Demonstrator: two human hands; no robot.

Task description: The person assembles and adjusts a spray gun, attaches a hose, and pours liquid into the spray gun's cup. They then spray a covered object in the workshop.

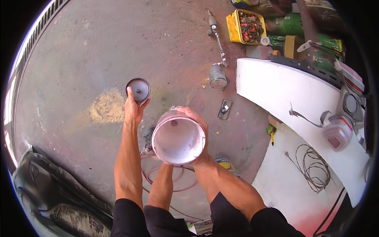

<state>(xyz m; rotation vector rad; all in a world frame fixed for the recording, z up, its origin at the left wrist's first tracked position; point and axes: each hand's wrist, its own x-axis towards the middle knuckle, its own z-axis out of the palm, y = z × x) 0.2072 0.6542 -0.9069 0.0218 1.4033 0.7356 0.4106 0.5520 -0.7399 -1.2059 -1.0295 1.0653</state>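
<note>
My left hand point(135, 110) grips a round, shallow lid point(139, 90) by its edge, with the pale inner side and a dark centre knob turned up. Wrapped round the outside of a metal paint cup point(178, 143) is my right hand point(197, 118). The cup's open mouth faces me, and its inside is coated whitish pink with a dark spot near the far wall. Close to the cup's left side, a metal fitting point(147, 149) shows, joined to a thin red hose point(179, 185). Whether the fitting belongs to the cup is hidden.
On the floor lie a long metal tool point(216, 37), a grey metal canister point(218, 76) and a small black block point(225, 109). A yellow tub point(233, 29) holds small hardware. At right are a white panel point(284, 83), a respirator point(338, 132) and coiled cable point(314, 170); a black bumper point(47, 193) lies lower left.
</note>
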